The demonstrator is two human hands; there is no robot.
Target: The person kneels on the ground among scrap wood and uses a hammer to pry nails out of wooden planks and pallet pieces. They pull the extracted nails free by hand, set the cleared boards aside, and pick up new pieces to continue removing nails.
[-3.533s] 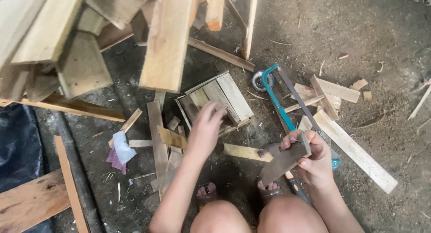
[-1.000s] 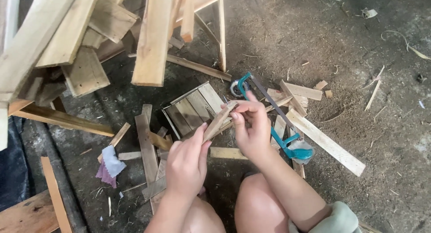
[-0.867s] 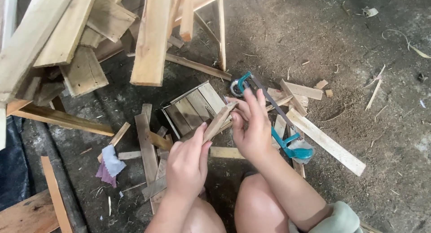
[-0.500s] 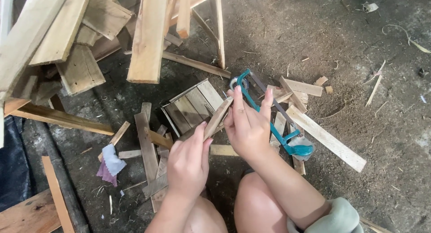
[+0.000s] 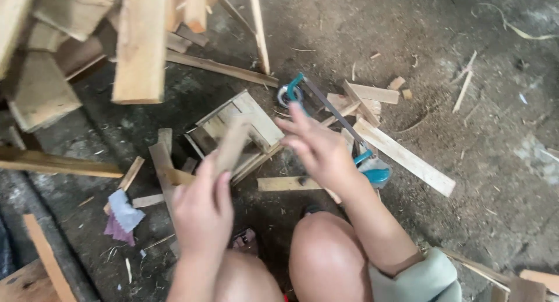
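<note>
The left hand (image 5: 201, 212) pinched one flat, pale, rough-sawn wood strip (image 5: 232, 146) above a slatted wooden frame (image 5: 239, 130) on the dirt ground (image 5: 477, 162), while the right hand (image 5: 317, 150), fingers spread and empty, hovered beside one teal-handled hacksaw (image 5: 335, 118).

Dirt floor (image 5: 466, 179) strewn with sawdust and splinters. Up top left, heap of rough planks (image 5: 70, 51), one broad board (image 5: 140, 43) jutting forward over the rest. Thin stick (image 5: 259, 28) leaning down from the upper edge. Long slat (image 5: 221, 69) lying across the dark ground below. Out right, pale flat batten (image 5: 404, 156) angled over the soil, short offcuts (image 5: 372, 93) just above it. Lower left, scrap of grey and purple cloth (image 5: 122, 216) beside a small sliver. Orange-toned plank (image 5: 49, 261) in the bottom left corner.
</note>
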